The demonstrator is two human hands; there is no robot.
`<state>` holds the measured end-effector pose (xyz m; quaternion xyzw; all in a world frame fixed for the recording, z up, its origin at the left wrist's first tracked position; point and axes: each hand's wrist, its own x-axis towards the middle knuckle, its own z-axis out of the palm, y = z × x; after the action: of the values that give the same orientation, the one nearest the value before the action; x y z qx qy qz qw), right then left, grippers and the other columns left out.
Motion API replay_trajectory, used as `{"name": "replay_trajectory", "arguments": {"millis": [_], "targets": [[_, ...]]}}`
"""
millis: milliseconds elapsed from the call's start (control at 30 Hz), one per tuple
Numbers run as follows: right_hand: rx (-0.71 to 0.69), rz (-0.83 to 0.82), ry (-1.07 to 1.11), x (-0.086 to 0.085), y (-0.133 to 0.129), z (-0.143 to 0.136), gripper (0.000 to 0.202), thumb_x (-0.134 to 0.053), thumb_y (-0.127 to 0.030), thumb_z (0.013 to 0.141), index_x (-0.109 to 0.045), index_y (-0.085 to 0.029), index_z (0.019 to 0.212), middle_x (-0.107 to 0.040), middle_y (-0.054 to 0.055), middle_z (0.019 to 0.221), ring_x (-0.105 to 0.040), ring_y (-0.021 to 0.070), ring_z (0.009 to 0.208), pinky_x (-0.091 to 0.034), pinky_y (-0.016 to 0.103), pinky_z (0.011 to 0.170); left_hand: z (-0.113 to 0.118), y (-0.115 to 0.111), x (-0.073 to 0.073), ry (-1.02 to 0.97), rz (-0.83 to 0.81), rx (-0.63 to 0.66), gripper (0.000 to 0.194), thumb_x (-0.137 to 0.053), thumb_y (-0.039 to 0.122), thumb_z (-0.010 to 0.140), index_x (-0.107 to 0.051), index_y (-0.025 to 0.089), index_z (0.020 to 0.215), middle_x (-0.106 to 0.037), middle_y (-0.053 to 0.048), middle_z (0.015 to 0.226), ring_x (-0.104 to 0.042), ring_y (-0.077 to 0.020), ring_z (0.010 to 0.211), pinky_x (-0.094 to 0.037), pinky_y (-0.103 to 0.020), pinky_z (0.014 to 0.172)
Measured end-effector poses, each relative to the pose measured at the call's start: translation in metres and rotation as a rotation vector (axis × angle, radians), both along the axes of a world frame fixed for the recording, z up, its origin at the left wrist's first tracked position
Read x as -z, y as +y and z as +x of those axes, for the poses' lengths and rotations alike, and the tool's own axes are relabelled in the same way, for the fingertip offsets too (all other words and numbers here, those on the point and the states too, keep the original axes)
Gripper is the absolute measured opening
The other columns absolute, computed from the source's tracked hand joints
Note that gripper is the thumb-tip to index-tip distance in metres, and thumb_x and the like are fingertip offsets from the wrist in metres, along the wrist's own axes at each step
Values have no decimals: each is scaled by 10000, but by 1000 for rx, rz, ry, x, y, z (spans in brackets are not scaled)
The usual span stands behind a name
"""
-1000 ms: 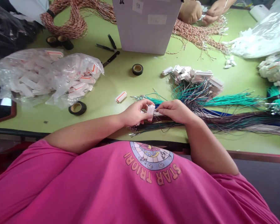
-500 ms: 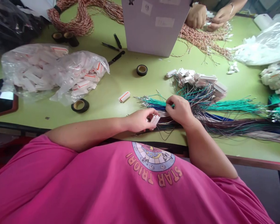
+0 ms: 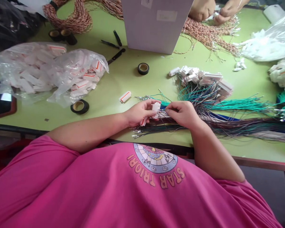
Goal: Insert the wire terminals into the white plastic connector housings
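My left hand [image 3: 142, 112] is closed around a white plastic connector housing [image 3: 156, 108], held up between thumb and fingers. A second white piece with an orange stripe [image 3: 143, 121] shows under the same palm. Just to the right, my right hand [image 3: 182, 113] pinches a thin wire, its fingertips close to the housing's right side. Loose wires [image 3: 166, 125] in grey, white and dark colours lie beneath both hands. Green wires [image 3: 234, 104] with metal terminals run behind and to the right. Beyond my right hand rests a heap of white connectors [image 3: 199, 76] with wires attached.
A single orange-striped connector [image 3: 125, 97] lies left of the wires. Tape rolls [image 3: 79, 106], a bag of connectors [image 3: 38, 69], a knife [image 3: 117, 56] and a grey box [image 3: 154, 31] stand around. Another person's hands [image 3: 204, 11] work at the back over twisted wires [image 3: 208, 30].
My left hand has raised and turned the housing. My right hand has drawn back from the green wires and now pinches a wire beside the housing.
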<state>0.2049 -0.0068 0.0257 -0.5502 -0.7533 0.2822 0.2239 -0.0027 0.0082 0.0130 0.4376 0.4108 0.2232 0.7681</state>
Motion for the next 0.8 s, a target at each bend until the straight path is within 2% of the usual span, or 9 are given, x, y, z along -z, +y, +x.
{"name": "replay_trajectory", "arguments": {"millis": [133,267,400,500,667,800], "targets": [[-2,54,-132,-2,-4,-2,248,-518,-254,798,-724,-160,697,-611,10,567,-498,118,545,-341,252,577,0,0,4,-27,12,-14,429,-593,65,826,-520,172,1235,-639,-2,785,-682,-125,668,-373,-151,399],[-11,158,-269,1,-7,-4,262,-487,-243,818,-725,-177,733,-654,41,630,-527,146,584,-333,270,594,-1,0,8,-47,23,-15,445,-633,109,813,-517,167,1238,-633,-2,779,-677,-128,659,-377,-153,406],[-110,310,-439,2,-9,-5,299,-443,-238,867,-684,-185,700,-660,63,658,-502,159,598,-297,296,599,-1,0,7,-32,21,-19,447,-638,117,819,-511,152,1247,-636,-2,758,-666,-119,629,-372,-154,403],[-188,360,-516,2,-10,-6,296,-436,-225,877,-649,-188,675,-647,59,643,-465,154,578,-256,307,583,-1,0,5,-20,25,-13,436,-616,115,840,-506,126,1261,-638,0,734,-650,-112,592,-365,-162,385],[-239,318,-437,13,-10,-13,303,-412,-242,898,-649,-181,719,-662,65,676,-464,144,575,-270,296,588,0,-1,2,22,6,20,415,-610,103,851,-543,130,1260,-638,23,665,-559,-60,468,-366,-157,390],[-172,264,-296,26,-7,-13,290,-427,-257,900,-668,-169,765,-676,73,700,-518,150,611,-330,282,621,0,-2,1,40,11,24,373,-628,98,840,-546,123,1203,-646,22,653,-526,-51,426,-356,-158,384]]}}
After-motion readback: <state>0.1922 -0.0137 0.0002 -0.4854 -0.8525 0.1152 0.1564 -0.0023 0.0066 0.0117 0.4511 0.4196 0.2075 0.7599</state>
